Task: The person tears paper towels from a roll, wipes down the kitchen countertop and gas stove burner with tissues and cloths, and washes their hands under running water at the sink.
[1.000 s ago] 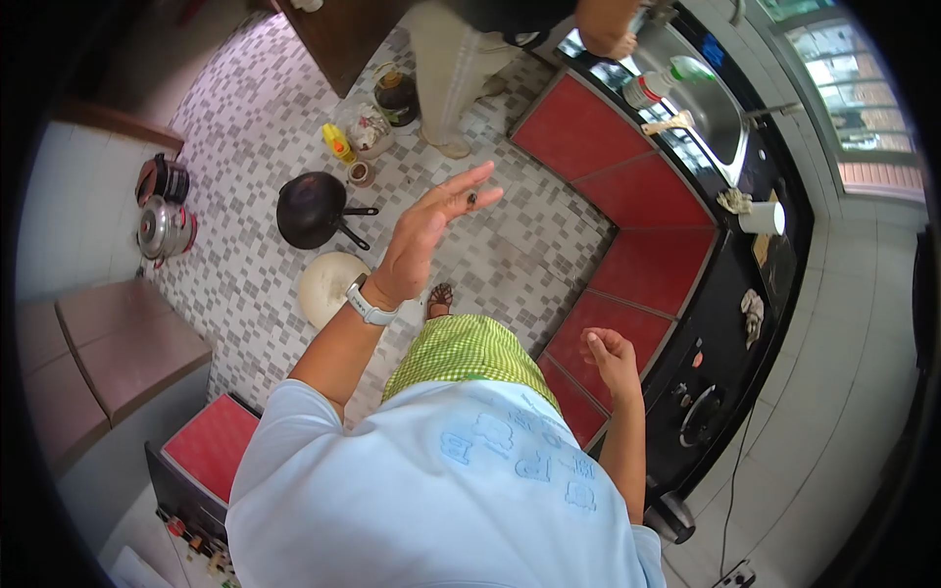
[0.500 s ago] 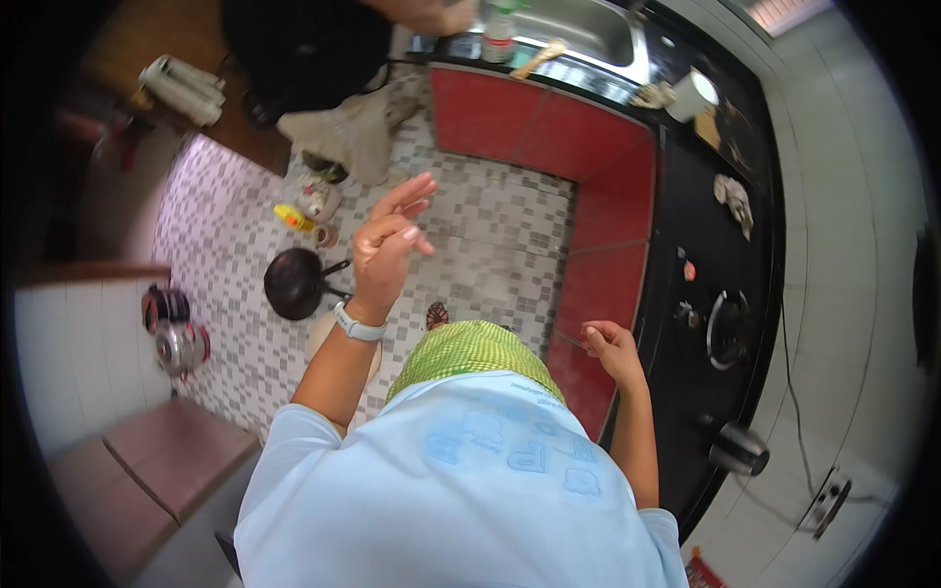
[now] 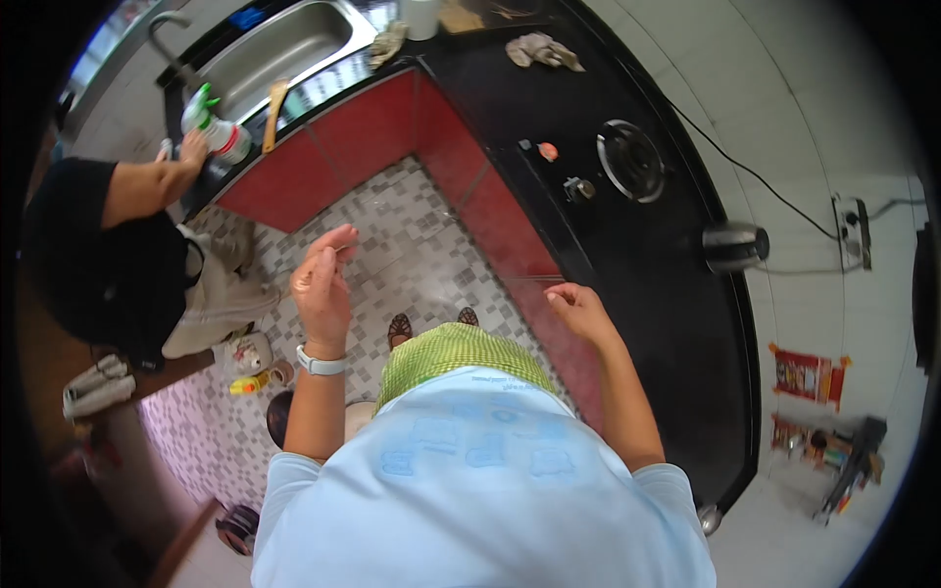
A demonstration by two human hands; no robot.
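My left hand (image 3: 323, 299), with a white watch on the wrist, is raised over the tiled floor. Its thumb and fingers are bent together in a pinch; whatever lies between them is too small to make out. Near the front edge of the black counter (image 3: 647, 323), my right hand (image 3: 580, 312) hangs before the red cabinets (image 3: 456, 171) with its fingers curled and nothing visible in them. The counter holds a round stove burner (image 3: 632, 162), a crumpled cloth (image 3: 544, 52) and a kettle (image 3: 735, 247).
At the left, another person (image 3: 108, 255) in a dark top reaches to a spray bottle (image 3: 227, 139) by the sink (image 3: 284, 54). A wooden spatula (image 3: 274, 116) lies at the sink's edge. On the floor stand a yellow bottle (image 3: 250, 383) and a partly hidden dark pan (image 3: 279, 416).
The view has swung right towards the counter and stove. My left hand's fingers, stretched out earlier, are now drawn together. My right hand stays curled by the counter. The other person's hand is at the spray bottle.
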